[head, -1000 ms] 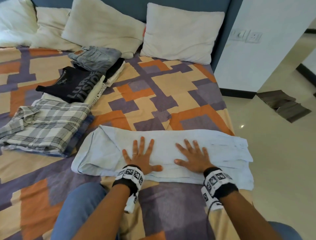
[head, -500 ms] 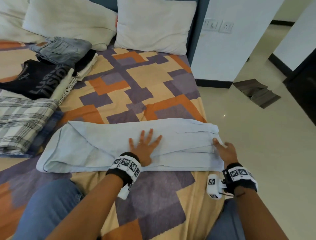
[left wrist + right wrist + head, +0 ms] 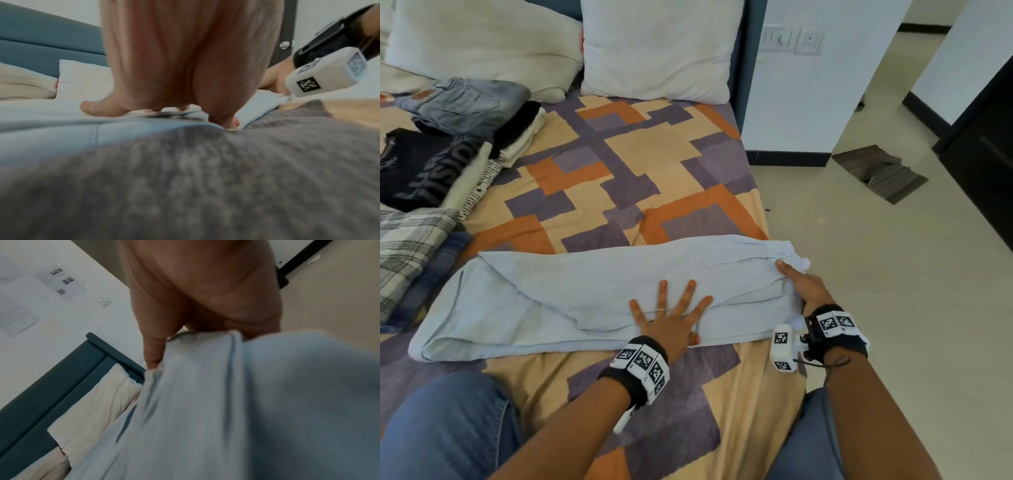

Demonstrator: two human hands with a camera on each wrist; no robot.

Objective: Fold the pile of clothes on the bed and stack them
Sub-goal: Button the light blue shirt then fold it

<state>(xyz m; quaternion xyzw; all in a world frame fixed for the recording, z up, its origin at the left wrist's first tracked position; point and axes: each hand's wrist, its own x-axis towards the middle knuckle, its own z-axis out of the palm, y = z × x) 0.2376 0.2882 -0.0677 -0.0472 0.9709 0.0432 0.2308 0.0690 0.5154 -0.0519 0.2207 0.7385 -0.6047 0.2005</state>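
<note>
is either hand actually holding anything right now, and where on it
The right hand grips the long folded pale blue shirt at its right end, at the bed's edge. The left hand only presses flat on its middle.

Two white pillows (image 3: 654,51) lean on the blue headboard (image 3: 41,35) beyond the fingertips; a grey mat (image 3: 883,171) lies on the floor (image 3: 893,308) far right of them.

Pale blue shirt (image 3: 592,294) on an orange, purple and tan blocked bedspread (image 3: 619,164), plaid shirt (image 3: 404,250) beside
</note>
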